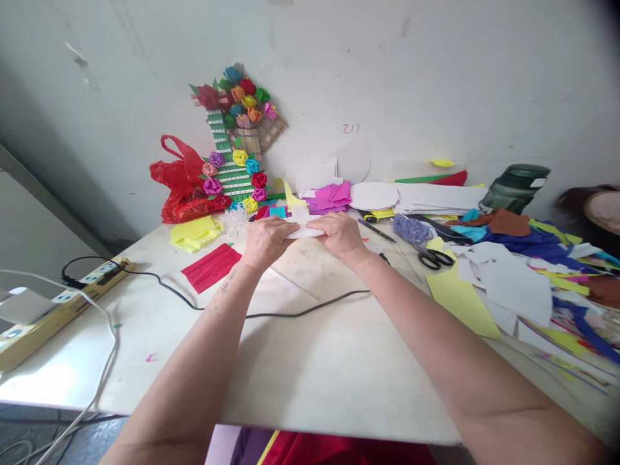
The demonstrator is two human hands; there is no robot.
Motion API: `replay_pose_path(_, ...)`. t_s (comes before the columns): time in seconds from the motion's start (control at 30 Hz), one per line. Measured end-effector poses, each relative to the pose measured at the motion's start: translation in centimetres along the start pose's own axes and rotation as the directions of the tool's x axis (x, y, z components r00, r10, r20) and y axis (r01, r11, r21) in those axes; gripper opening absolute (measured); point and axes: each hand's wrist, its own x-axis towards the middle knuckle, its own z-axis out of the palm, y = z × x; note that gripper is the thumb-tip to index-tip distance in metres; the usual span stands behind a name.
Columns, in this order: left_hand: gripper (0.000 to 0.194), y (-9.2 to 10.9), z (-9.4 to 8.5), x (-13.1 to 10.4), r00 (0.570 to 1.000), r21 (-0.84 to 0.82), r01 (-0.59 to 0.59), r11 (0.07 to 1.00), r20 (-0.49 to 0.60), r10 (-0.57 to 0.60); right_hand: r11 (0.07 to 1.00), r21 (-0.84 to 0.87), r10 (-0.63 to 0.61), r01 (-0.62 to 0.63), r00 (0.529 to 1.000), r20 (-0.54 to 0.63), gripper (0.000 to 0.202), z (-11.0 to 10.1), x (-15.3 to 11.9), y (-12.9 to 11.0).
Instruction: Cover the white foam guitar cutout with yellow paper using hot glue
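White paper piece [304,231] lay between hands near far edge of worktop [339,374]; left hand [267,241] and right hand [343,236] pinched its ends, grips closed. Uneven pull could have torn or creased it. Black cable [300,315] across worktop's middle risked snag if hands drew back.

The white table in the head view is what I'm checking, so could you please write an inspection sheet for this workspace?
Surface: white table, with a small pink scrap near its left front.
Things in hand: white paper; red paper lies to its left.
Clutter: scrap pile at right, scissors beside it.
Hands: left hand and right hand both grip the white paper.
Cables: black cable runs from the power strip across the table; white cable crosses the left end.
Surroundings: pale wall behind; co-workers, nothing seen.
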Motion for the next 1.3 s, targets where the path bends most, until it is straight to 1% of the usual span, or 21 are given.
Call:
replay_pose_path(0.13,0.026,-0.2,-0.4,0.0,1.000,-0.055,-0.012,0.998,0.010,0.013,1.000,0.018,0.007,-0.006,0.999,-0.033,0.018,-0.1,-0.1,0.1)
replay_pose_path(0.33,0.026,-1.1,-1.0,-0.4,1.000,-0.124,-0.005,0.992,0.000,0.005,0.997,-0.059,-0.051,0.048,0.997,-0.053,0.021,-0.4,-0.3,0.1)
replay_pose_path(0.4,0.024,-1.2,-1.1,-0.5,1.000,-0.118,0.001,0.993,0.026,0.002,0.997,-0.060,-0.061,0.058,0.997,-0.053,0.023,-0.4,-0.3,0.2)
replay_pose_path(0.53,0.026,-1.4,-1.0,-0.6,0.997,-0.046,0.014,0.999,0.082,-0.010,0.997,-0.038,-0.064,0.062,0.997,-0.042,0.023,-0.5,-0.3,0.5)
replay_pose_path(0.63,0.031,-1.5,-0.9,-0.7,0.997,-0.030,0.003,1.000,0.073,-0.001,0.996,-0.029,-0.089,0.088,0.996,-0.033,0.023,-0.6,-0.3,0.7)
replay_pose_path(0.77,0.035,-1.1,-0.7,-0.8,0.997,-0.073,-0.031,0.997,0.064,0.035,0.991,-0.043,-0.128,0.127,0.992,-0.019,0.021,-0.7,-0.4,0.7)
replay_pose_path(0.9,0.036,-0.2,-0.8,-0.7,0.994,-0.097,-0.035,0.995,0.097,0.045,0.982,-0.095,-0.167,0.165,0.986,-0.012,0.029,-0.6,-0.6,0.5)
replay_pose_path(1.0,0.037,0.0,-1.1,-0.5,0.993,-0.100,-0.032,0.994,0.113,0.043,0.969,-0.141,-0.204,0.201,0.979,-0.009,0.026,-0.7,-0.6,0.3)
replay_pose_path(1.13,0.042,-0.8,-1.2,-0.7,0.992,-0.095,-0.078,0.992,0.089,0.087,0.956,-0.178,-0.239,0.233,0.971,-0.011,0.021,-0.9,-0.7,0.1)
replay_pose_path(1.2,0.043,-1.4,-1.1,-1.0,0.992,-0.084,-0.089,0.992,0.078,0.096,0.951,-0.184,-0.250,0.248,0.968,0.018,0.022,-1.0,-0.8,0.1)
replay_pose_path(1.3,0.046,-2.1,-0.8,-1.5,0.992,-0.097,-0.073,0.993,0.097,0.083,0.950,-0.183,-0.243,0.252,0.968,0.071,0.022,-1.1,-0.8,0.7)
